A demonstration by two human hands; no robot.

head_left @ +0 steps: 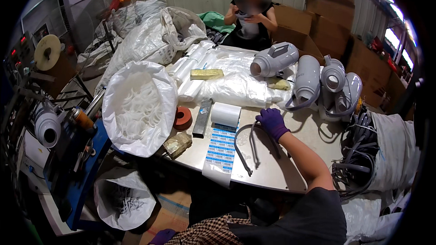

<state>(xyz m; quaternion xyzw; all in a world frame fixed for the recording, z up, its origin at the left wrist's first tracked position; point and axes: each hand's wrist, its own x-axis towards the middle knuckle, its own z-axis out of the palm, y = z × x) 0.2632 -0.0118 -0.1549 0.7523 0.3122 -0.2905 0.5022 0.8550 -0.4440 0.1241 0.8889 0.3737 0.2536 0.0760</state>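
My right hand (272,124), in a purple glove, reaches over the table with its fingers closed on the bend of some grey curved plastic strips (240,147). The loose ends of the strips trail on the tabletop toward me. Low in the view, near my checked clothing, part of my left hand (163,237) shows in a purple glove; its fingers are hard to make out. Left of the strips, a roll of blue-and-white labels (225,114) lies with its sheet unrolled over the table's near edge. Beside it are a dark grey bar (202,118) and a reddish-brown tape roll (183,118).
Grey jug-shaped housings (307,79) crowd the table's far right. A white bag of translucent rings (138,109) stands at left, above another bag with thin pieces (125,199). Grey strips (356,159) fill a sack at right. Across the table sits a person (250,22).
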